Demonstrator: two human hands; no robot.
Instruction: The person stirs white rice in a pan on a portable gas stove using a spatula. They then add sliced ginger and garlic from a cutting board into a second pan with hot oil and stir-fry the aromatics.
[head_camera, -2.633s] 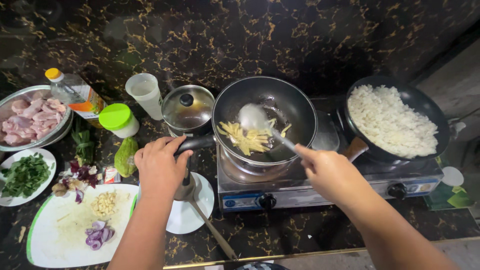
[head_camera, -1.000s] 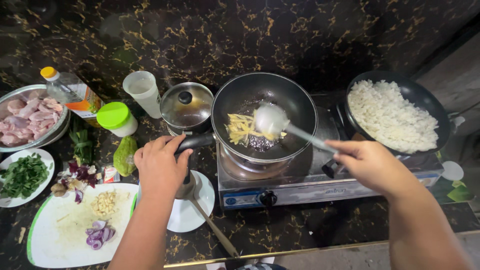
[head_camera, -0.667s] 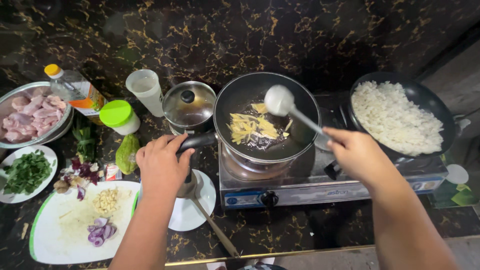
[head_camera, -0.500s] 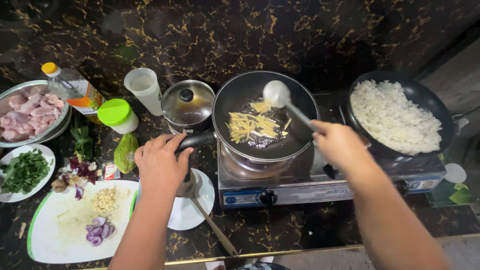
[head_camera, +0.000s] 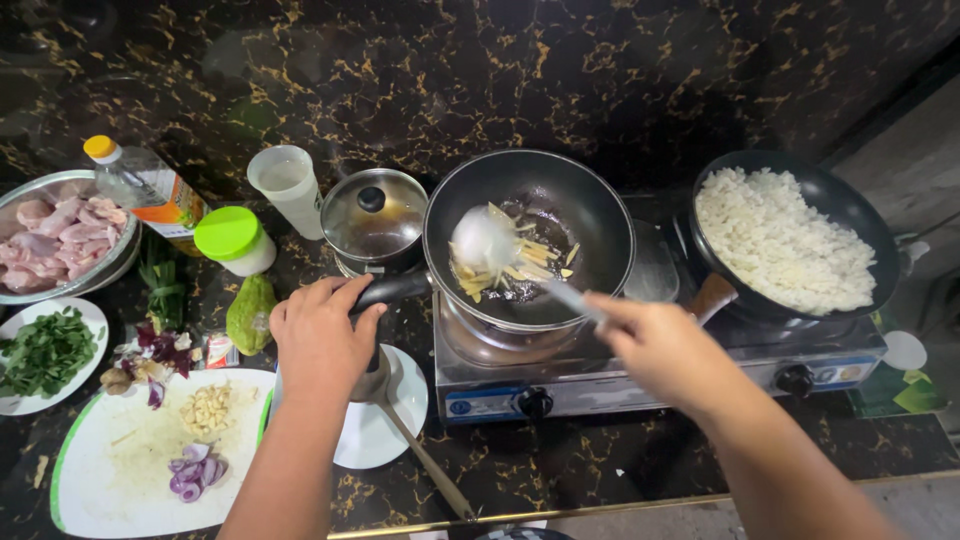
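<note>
Over dark marble, left hand (head_camera: 320, 335) grasps wok handle (head_camera: 392, 290); right hand (head_camera: 662, 345) grasps spatula (head_camera: 500, 250).

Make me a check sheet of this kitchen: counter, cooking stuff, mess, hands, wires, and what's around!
Surface: dark speckled counter.
Job's things: wok on stove, yellowish strips frying; ladle in it.
Clutter: pan of rice, lidded pot, bowl of raw meat, cutting board, oil bottle, plate of greens.
Hands: left hand grips wok handle; right hand holds ladle.
Cables: nothing seen.
Surroundings: dark speckled wall.
</note>
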